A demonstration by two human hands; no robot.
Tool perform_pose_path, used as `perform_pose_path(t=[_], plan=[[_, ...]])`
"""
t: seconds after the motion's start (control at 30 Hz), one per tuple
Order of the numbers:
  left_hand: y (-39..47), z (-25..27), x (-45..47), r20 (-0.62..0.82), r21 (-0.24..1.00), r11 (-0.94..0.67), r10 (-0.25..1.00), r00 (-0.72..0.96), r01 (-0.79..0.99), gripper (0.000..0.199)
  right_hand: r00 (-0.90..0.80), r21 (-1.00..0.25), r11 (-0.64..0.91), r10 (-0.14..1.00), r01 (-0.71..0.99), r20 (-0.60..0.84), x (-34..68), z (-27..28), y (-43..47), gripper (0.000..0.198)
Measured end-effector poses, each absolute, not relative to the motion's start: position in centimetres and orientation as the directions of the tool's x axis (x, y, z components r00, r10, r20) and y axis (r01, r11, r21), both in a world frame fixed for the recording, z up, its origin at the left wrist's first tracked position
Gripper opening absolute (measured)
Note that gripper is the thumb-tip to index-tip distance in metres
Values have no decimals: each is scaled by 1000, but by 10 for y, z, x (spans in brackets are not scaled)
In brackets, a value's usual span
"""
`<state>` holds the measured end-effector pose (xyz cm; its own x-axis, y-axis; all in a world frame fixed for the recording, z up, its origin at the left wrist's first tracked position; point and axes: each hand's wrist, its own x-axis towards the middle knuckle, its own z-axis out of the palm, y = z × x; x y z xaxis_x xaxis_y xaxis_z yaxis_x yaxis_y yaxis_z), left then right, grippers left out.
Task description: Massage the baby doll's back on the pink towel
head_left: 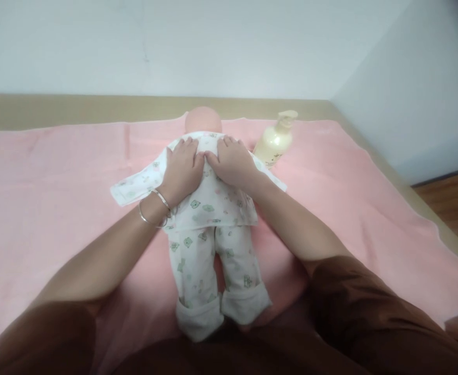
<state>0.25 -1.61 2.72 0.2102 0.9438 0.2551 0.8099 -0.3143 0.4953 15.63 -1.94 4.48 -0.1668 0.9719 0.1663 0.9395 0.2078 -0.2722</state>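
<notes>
A baby doll [203,119] lies face down, its bald head pointing away from me. It wears a white patterned top [217,208] with the sleeves spread to both sides, and matching trousers [193,260] with cuffs turned up. My left hand [184,169] rests flat on the left of the doll's upper back, fingers pointing forward. Beside it, my right hand [232,161] lies flat on the right of the upper back. The two thumbs nearly meet in the middle. A silver bangle [153,208] circles my left wrist.
Under the doll spreads a pink blanket [57,198]. A cream pump bottle [275,139] stands tilted in view, just right of the doll's shoulder. A tan surface edge [96,110] runs along the white wall [213,47]. Wooden floor [455,203] shows at the far right.
</notes>
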Motion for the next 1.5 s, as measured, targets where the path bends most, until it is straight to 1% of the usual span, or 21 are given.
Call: perform_pose_path(t=[0.1,0.2,0.27,0.33,0.43,0.53,0.63,0.7,0.77,0.83,0.97,1.03,1.13,1.23,1.33,1.43,1.5], plan=[[-24,27,5,299,415,-357,922,246,836,54,-202,-297,239,968,925,150,160,52,-19,56],[-34,29,9,329,334,-446,881,340,830,55,-243,-348,261,965,901,93,166,57,-16,53],[-39,33,11,326,308,-493,858,396,814,54,-254,-357,263,965,896,73,168,59,-13,53],[-39,39,10,299,314,-500,859,416,807,51,-249,-337,265,964,904,90,167,59,-13,53],[-32,49,6,229,360,-431,901,370,828,41,-232,-274,254,966,928,111,161,62,-21,51],[-21,57,0,149,399,-342,940,308,851,33,-266,-140,279,958,950,104,151,70,-41,51],[-12,58,-5,133,428,-359,933,336,829,33,-350,9,351,929,936,117,142,75,-62,52],[-8,54,-7,153,426,-382,924,351,820,34,-378,34,377,917,926,129,139,74,-67,52],[-6,50,-7,162,408,-387,922,352,827,34,-401,4,404,906,915,137,140,71,-63,52],[-5,47,-8,161,398,-390,921,355,830,35,-384,-78,399,910,914,153,145,66,-51,52],[-6,45,-9,168,446,-391,920,354,805,39,-219,-305,257,964,917,153,157,58,-25,51],[-6,46,-10,161,478,-380,924,346,792,41,-198,-359,238,970,903,143,161,55,-18,49],[-4,49,-11,141,497,-370,927,348,785,39,-201,-357,246,967,901,159,163,54,-17,49],[-6,52,-9,135,476,-363,930,341,801,33,-206,-346,248,966,905,154,162,55,-19,49],[-18,54,-2,153,370,-356,934,322,858,35,-214,-355,249,967,901,136,162,57,-18,49],[-32,53,4,224,250,-392,913,341,885,39,-227,-357,262,964,896,136,163,57,-16,48],[-35,52,6,253,253,-428,895,367,868,37,-233,-337,272,961,902,153,162,56,-16,47]])
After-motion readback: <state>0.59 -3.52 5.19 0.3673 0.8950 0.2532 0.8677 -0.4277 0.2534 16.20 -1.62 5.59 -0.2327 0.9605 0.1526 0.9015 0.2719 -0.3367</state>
